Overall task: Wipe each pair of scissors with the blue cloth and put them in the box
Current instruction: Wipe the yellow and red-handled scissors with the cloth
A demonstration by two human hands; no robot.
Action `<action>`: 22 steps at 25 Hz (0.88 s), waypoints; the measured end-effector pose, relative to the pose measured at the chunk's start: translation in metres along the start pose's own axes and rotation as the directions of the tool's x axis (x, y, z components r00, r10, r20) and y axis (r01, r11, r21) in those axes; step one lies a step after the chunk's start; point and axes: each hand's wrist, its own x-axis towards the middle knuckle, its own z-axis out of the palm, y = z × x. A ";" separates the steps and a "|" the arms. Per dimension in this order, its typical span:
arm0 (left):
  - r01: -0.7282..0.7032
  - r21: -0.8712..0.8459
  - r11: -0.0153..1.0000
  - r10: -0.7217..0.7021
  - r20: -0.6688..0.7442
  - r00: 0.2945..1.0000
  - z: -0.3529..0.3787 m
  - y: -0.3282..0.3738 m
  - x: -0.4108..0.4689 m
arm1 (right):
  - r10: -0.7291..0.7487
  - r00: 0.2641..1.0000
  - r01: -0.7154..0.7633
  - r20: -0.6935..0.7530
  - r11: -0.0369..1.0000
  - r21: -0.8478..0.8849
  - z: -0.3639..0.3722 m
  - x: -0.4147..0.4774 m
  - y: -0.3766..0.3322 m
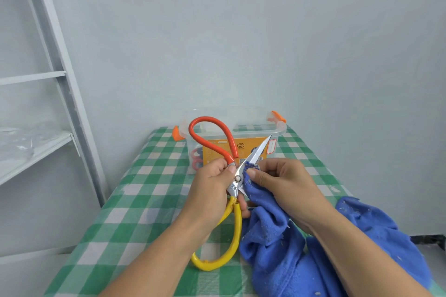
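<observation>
The left hand [212,185] grips steel scissors [237,179] at the pivot, one loop handle red-coated, one yellow. The right hand [284,183] pinches fuzzy, linty blue cloth [272,231] against the blade. A clear plastic box [277,128] with orange clips stands at the checked tabletop's [144,200] far edge; its orange label is unreadable.

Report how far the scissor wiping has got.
Done: red-handled scissors already lie inside the clear box; how many pairs is unclear. In hand: the left hand holds the orange-and-yellow-handled scissors near the pivot while the right hand presses the blue cloth on a blade. Left: finish wiping, box this pair. No other scissors visible on the table.
</observation>
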 end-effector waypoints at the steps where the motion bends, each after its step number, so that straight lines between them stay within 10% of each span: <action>1: -0.005 -0.001 1.000 0.005 -0.002 1.000 0.000 0.000 0.000 | 0.012 1.000 -0.011 -0.020 1.000 0.014 0.001 0.000 0.001; 22: 0.031 -0.089 0.996 -0.033 -0.022 0.999 0.001 0.001 0.001 | 0.050 0.987 -0.015 -0.153 0.975 0.223 -0.011 0.004 -0.007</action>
